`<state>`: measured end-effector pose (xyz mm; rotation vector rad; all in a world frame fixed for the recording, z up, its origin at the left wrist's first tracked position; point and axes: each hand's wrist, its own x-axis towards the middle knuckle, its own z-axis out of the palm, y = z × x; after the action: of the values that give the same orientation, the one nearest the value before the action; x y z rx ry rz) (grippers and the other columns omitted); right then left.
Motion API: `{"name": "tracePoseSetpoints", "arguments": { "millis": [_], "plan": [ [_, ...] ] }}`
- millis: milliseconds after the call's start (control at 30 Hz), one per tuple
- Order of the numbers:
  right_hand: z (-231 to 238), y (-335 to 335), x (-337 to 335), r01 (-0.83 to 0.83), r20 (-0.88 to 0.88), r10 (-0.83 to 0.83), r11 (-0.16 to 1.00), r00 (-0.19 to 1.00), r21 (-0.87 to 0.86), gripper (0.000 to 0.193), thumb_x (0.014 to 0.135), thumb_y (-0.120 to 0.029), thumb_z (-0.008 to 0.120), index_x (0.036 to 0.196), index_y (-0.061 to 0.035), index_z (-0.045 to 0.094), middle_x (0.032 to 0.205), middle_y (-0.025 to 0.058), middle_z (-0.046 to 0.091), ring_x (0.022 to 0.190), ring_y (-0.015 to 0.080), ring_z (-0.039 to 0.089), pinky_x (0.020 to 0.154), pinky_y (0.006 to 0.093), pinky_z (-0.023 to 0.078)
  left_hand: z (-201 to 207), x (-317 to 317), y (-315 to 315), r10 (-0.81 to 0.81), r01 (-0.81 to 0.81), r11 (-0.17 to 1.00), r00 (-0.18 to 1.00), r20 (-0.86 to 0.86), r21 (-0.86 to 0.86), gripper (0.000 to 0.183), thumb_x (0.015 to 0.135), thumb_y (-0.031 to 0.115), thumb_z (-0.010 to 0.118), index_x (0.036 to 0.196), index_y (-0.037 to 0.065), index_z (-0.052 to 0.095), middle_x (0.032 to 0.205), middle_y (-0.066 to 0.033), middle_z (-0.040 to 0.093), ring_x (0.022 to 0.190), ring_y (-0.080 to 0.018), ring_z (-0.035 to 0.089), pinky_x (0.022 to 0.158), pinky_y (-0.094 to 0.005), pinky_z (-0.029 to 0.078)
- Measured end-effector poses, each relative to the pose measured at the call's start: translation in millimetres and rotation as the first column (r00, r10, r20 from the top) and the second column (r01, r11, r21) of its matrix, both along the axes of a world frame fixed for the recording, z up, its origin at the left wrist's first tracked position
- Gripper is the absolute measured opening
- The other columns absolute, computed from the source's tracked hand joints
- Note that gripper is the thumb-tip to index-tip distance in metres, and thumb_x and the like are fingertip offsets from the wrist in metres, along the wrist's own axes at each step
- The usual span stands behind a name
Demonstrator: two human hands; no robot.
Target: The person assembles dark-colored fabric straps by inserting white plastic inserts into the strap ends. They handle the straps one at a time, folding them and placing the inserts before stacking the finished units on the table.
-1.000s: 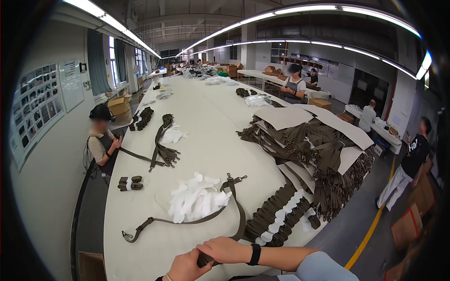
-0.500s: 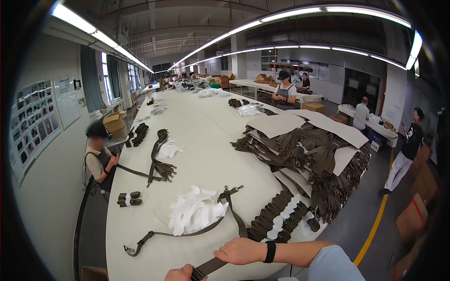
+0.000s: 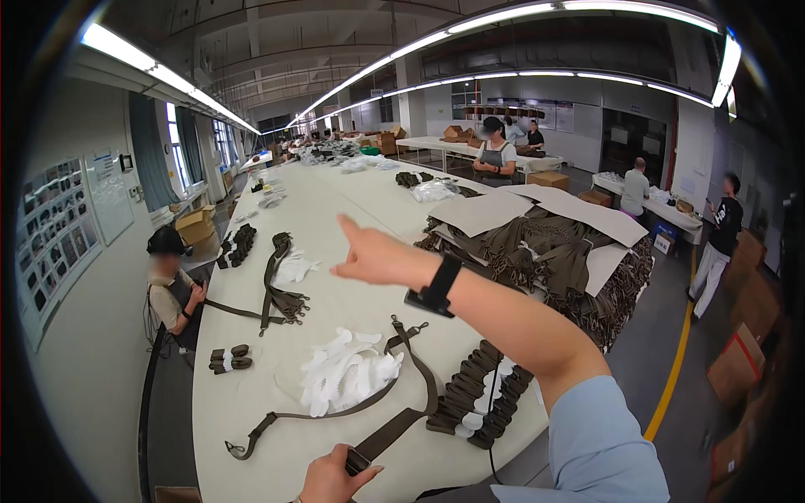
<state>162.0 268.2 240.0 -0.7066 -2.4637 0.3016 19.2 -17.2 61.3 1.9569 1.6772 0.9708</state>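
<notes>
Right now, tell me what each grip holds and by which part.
The left grip holds the dark strap at its buckle; the right grip shows nothing held.

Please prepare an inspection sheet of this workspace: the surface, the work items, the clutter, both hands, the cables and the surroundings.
Surface: long pale table, with items spread along it.
Work items: dark strap with a buckle near its held end; it curves around a heap of white pieces.
Clutter: large pile of dark straps partly under pale sheets; banded strap bundles nearer.
Hands: left hand grips the strap at the buckle; right hand is over the table, holding nothing.
Cables: thin black cable in front of the bundles; its ends are unclear.
Surroundings: co-worker at the left edge; cardboard boxes on the right.
</notes>
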Motion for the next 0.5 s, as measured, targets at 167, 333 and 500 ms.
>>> {"name": "tracePoseSetpoints", "arguments": {
  "millis": [167, 333, 500],
  "plan": [
    [-129, -125, -3, -0.562, 0.281, 0.615, 0.788, 0.737, -0.25, 0.092, 0.083, -0.035, 0.076, 0.148, 0.0056, 0.025, 0.115, 0.0254, 0.06, 0.108, 0.0365, 0.059, 0.09, 0.0386, 0.049, -10, 1, 6, -0.056, 0.054, 0.997, 0.998, 0.04, 0.054, 0.03, 0.086, 0.023, 0.075, 0.092, -0.001, 0.058, 0.078, -0.0168, 0.067, 0.072, -0.0266, 0.066, 0.065, -0.0354, 0.052],
    [-189, -157, 23, -0.507, 0.113, 0.65, 0.678, 0.752, -0.532, 0.078, 0.084, -0.023, 0.072, 0.141, 0.0061, 0.028, 0.101, 0.0203, 0.06, 0.09, 0.0373, 0.062, 0.077, 0.0416, 0.051, -27, -16, 8, -0.162, 0.268, 0.932, 0.911, 0.38, -0.245, 0.054, 0.08, 0.02, 0.082, 0.116, -0.007, 0.054, 0.101, -0.0148, 0.068, 0.092, -0.0191, 0.068, 0.081, -0.0299, 0.055],
    [-191, -176, 43, -0.473, 0.227, 0.542, 0.83, 0.809, -0.297, 0.045, 0.083, -0.021, 0.072, 0.113, 0.0027, 0.049, 0.094, 0.0167, 0.06, 0.091, 0.0352, 0.062, 0.077, 0.0428, 0.05, -30, -17, 5, -0.071, 0.279, 0.829, 0.912, 0.404, -0.485, 0.036, 0.09, 0.021, 0.073, 0.111, -0.006, 0.06, 0.095, -0.0077, 0.069, 0.087, -0.0106, 0.064, 0.078, -0.0264, 0.053]
  ]
}}
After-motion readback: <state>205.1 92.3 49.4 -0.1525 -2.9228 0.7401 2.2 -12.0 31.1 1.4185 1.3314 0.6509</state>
